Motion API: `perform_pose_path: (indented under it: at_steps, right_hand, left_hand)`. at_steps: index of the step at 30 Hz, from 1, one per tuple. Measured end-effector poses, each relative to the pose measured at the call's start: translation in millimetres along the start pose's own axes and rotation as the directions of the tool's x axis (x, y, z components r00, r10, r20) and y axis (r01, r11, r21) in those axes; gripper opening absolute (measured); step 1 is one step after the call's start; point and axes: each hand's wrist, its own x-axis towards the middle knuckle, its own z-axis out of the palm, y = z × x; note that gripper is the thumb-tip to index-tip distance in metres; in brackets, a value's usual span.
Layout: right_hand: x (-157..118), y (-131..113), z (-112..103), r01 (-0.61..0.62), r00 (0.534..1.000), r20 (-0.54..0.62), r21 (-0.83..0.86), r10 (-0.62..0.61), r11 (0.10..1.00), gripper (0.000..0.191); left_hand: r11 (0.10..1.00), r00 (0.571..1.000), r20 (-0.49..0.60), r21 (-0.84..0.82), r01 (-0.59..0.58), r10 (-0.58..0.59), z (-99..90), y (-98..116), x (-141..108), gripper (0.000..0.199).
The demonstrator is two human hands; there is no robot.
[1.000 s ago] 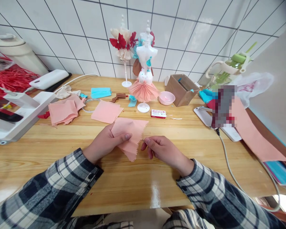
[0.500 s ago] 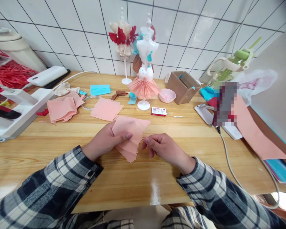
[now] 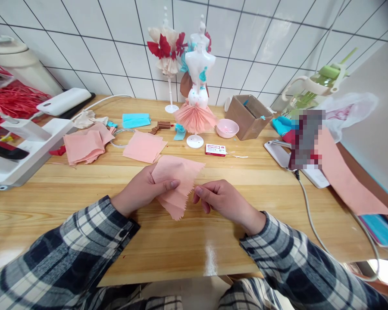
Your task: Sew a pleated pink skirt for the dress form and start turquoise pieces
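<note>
My left hand (image 3: 142, 190) grips a folded piece of pink paper (image 3: 177, 178), thumb on top, its zigzag edge facing right. Thumb and forefinger of my right hand (image 3: 224, 200) are pinched together at that edge; whatever they may hold is too small to make out. Beyond the hands stands a white dress form (image 3: 198, 64) wearing a pleated pink skirt (image 3: 195, 118). Flat pink sheets (image 3: 144, 146) lie behind my left hand, and more pink pieces (image 3: 86, 144) are stacked farther left. A small red and white box (image 3: 215, 150) rests in front of the form.
On the wooden table (image 3: 168, 254), a pink bowl (image 3: 227, 128) and a cardboard box (image 3: 248, 117) stand at the back. A power strip (image 3: 35, 150) is at the left. A cable (image 3: 310, 219) and a long pink strip (image 3: 345, 176) lie at the right.
</note>
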Motion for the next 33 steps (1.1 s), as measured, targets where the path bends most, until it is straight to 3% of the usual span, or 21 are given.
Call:
perform_pose_path:
  at_steps: [5,12,20,25,33]
  right_hand:
    - [0.0,-0.5,0.6,0.01,1.0,0.006,0.017,-0.01,1.0,0.05]
    - [0.5,0.7,-0.2,0.007,1.0,0.02,0.022,-0.008,1.0,0.052]
    - [0.3,-1.1,0.4,0.008,1.0,0.014,0.036,-0.009,0.999,0.05]
    - [0.2,-0.3,0.9,0.005,1.0,-0.002,0.019,-0.005,1.0,0.048]
    - [2.2,4.4,2.3,-0.008,0.999,-0.047,0.003,0.008,1.0,0.044]
  left_hand:
    - [1.0,1.0,0.012,-0.005,-0.008,0.008,0.0,-1.5,-0.3,0.044]
    - [1.0,1.0,-0.014,0.005,0.016,-0.015,0.8,0.9,-0.3,0.057]
    - [0.997,0.999,0.02,-0.071,0.029,-0.028,2.0,2.9,-1.0,0.049]
    - [0.998,0.999,-0.012,-0.057,0.035,-0.035,1.4,2.4,-1.1,0.058]
    - [0.997,0.999,-0.045,-0.075,-0.001,-0.002,1.9,3.6,-1.0,0.048]
